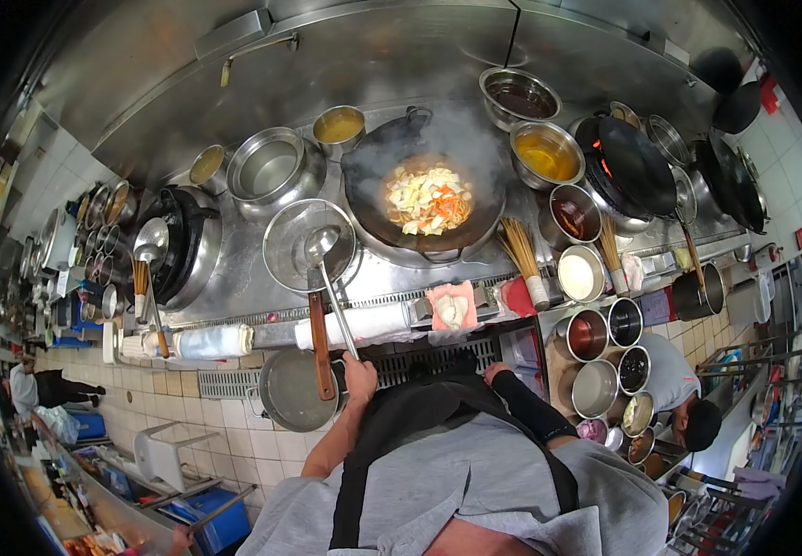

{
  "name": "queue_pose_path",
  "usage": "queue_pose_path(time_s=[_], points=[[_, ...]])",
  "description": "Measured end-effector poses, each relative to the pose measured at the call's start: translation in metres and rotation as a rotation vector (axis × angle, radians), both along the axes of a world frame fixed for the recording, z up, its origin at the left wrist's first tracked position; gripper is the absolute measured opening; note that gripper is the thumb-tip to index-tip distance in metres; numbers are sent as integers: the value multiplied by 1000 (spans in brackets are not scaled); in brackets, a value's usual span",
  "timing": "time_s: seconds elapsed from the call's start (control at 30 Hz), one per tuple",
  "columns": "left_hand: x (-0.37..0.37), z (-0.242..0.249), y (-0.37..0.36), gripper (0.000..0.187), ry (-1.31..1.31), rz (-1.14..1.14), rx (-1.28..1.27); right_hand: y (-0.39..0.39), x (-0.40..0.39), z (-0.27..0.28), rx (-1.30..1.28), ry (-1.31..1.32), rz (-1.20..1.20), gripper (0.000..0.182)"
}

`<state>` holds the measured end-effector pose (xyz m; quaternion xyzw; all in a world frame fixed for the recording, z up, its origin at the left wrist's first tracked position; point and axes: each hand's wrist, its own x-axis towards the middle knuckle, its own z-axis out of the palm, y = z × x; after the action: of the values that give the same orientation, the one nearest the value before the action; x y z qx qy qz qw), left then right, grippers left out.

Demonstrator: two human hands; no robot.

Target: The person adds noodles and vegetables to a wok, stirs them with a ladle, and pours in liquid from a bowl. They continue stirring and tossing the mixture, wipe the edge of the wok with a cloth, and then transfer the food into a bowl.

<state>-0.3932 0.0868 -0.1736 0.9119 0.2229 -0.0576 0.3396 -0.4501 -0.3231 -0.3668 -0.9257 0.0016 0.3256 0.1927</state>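
My left hand [360,378] is closed around the lower end of a long metal ladle [343,310]. The ladle's bowl rests over a round mesh strainer [287,243], whose wooden handle [321,347] juts past the stove's front edge beside that hand. Low at the front of the stove, close to my body, is my right hand [496,372]; it is small in view and its fingers are mostly hidden. Ahead of me a black wok [373,199] holds steaming chopped pale vegetables with orange strips [431,201].
Metal pots [271,167] of liquid stand left of the wok. At right are a bowl of yellow oil [549,156], bamboo brushes [520,250], sauce containers [588,334] and another wok [637,167]. A large pan [297,394] sits below the strainer handle. A person [684,389] bends at right.
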Motion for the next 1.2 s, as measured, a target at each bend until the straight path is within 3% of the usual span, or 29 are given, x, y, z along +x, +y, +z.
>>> queue_pose_path(time_s=[0.1, 0.33, 0.53, 0.7, 0.8, 0.9, 1.2], points=[[0, 2, -1, 32, 4, 3, -2, 3, 4, 4, -68, 142, -5, 30], [1, 14, -3, 31, 48, 13, -38, 5, 5, 16, -94, 172, -15, 32], [0, 1, -1, 32, 13, 14, -20, 4, 7, 7, -21, 248, -201, 36], [-1, -8, 1, 33, -3, 15, -18, -4, -7, -17, 77, -72, -184, 21], [1, 7, -3, 33, 47, 31, -35, -8, -9, -36, 31, -21, -96, 23], [1, 6, -3, 33, 46, 28, -32, -1, 0, -10, -45, 157, -75, 36], [1, 6, -3, 33, 46, 13, -15, 9, 9, 34, -71, 196, -102, 37]])
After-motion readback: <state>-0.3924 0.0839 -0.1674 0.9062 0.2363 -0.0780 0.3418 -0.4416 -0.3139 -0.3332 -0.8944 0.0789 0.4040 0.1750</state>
